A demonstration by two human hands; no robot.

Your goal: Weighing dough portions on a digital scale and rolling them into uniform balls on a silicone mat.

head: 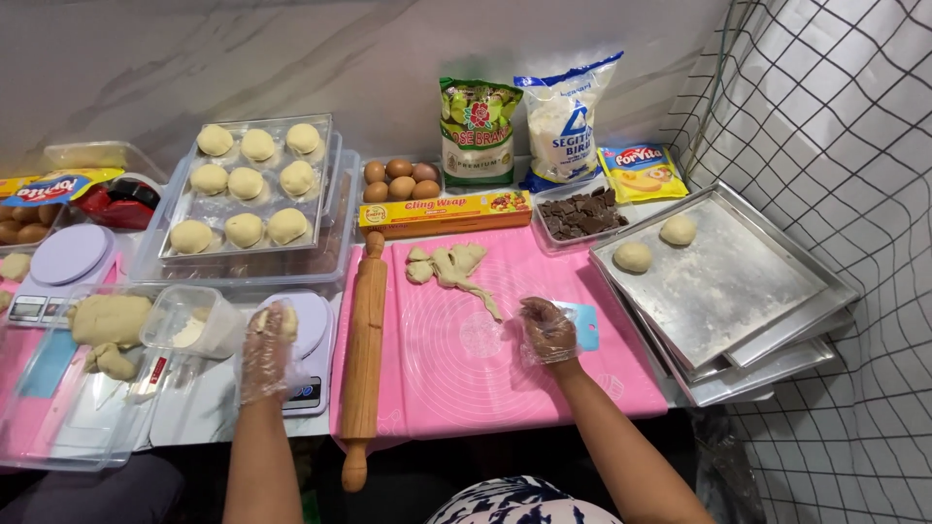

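Both my hands wear thin clear plastic gloves. My left hand (269, 351) rests on a piece of pale dough sitting on the small white kitchen scale (313, 361). My right hand (547, 331) is curled on the pink silicone mat (456, 359), with a light blue plastic scraper (585, 327) lying just to its right; I cannot tell whether it grips anything. A ragged strip of leftover dough (452, 269) lies at the mat's far side. A wooden rolling pin (363, 349) lies along the mat's left edge, between my hands.
A tray (320, 175) of several dough balls sits far left; stacked metal trays (738, 291) with two balls (633, 256) sit right. Eggs (400, 179), a wrap box (444, 211), chocolate pieces (581, 214) and bags line the back. A dough lump (109, 320), clear tub (190, 320) and second scale (63, 267) stand left.
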